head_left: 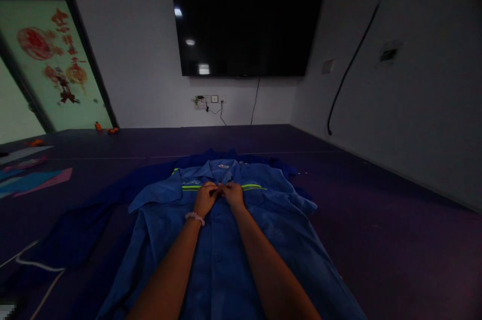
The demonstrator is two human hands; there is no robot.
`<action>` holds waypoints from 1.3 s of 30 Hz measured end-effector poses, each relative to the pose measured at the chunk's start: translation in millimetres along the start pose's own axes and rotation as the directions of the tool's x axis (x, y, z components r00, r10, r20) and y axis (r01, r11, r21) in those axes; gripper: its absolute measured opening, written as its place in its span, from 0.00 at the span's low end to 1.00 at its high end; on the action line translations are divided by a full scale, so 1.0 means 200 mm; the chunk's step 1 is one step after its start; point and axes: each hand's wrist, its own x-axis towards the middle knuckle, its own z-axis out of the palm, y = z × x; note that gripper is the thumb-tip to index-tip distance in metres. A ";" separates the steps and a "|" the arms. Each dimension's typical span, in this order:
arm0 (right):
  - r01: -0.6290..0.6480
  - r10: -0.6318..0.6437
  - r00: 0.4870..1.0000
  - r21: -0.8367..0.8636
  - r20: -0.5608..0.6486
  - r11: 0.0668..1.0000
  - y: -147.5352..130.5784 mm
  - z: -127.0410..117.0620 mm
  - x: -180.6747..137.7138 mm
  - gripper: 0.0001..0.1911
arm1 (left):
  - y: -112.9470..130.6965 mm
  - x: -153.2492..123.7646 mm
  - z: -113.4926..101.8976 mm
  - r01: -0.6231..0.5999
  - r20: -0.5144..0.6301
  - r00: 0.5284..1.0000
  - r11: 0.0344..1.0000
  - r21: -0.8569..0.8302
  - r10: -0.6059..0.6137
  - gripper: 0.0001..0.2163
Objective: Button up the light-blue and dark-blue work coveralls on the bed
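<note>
A blue short-sleeved work shirt (pixel 271 224) lies spread on its back, with its collar at the far end and yellow-green stripes across the chest. My left hand (pixel 206 196) pinches the shirt's front placket just below the collar. Close beside it, my right hand (pixel 232 193) pinches the same spot from the other side, and the fingertips of both hands meet. Whatever small part sits between the fingertips is hidden. Lower down the placket, a button (pixel 217 256) shows faintly. A pink scrunchie (pixel 195 217) circles my left wrist.
Beneath the shirt lies a darker blue garment (pixel 86 214) with a white cord (pixel 41 263). Pink and blue sheets (pixel 37 179) are at the left on the dark purple floor (pixel 369 239). A television (pixel 248 23) hangs on the far wall; a black cable (pixel 352 61) runs down the right wall.
</note>
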 end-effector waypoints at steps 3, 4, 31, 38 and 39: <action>-0.019 0.019 1.000 0.080 -0.002 0.997 0.01 0.01 0.00 0.12 | -0.01 0.00 0.01 0.021 -0.012 1.000 1.000 -0.022 -0.021 0.04; -0.024 0.024 1.000 0.107 -0.002 0.994 0.01 0.01 0.00 0.12 | -0.02 0.00 0.01 0.032 -0.022 0.999 0.999 -0.030 -0.033 0.03; -0.049 0.049 0.999 0.311 0.007 0.949 -0.02 0.00 0.01 0.09 | -0.05 0.01 0.06 0.227 -0.150 0.954 0.953 -0.199 -0.259 0.04; -0.060 0.063 0.998 0.338 0.000 0.939 -0.04 -0.01 0.00 0.12 | -0.04 0.01 0.07 0.216 -0.157 0.953 0.945 -0.245 -0.259 0.06; -0.065 0.068 0.998 0.347 0.002 0.936 -0.04 -0.01 -0.01 0.12 | -0.04 0.01 0.07 0.217 -0.157 0.952 0.943 -0.253 -0.261 0.07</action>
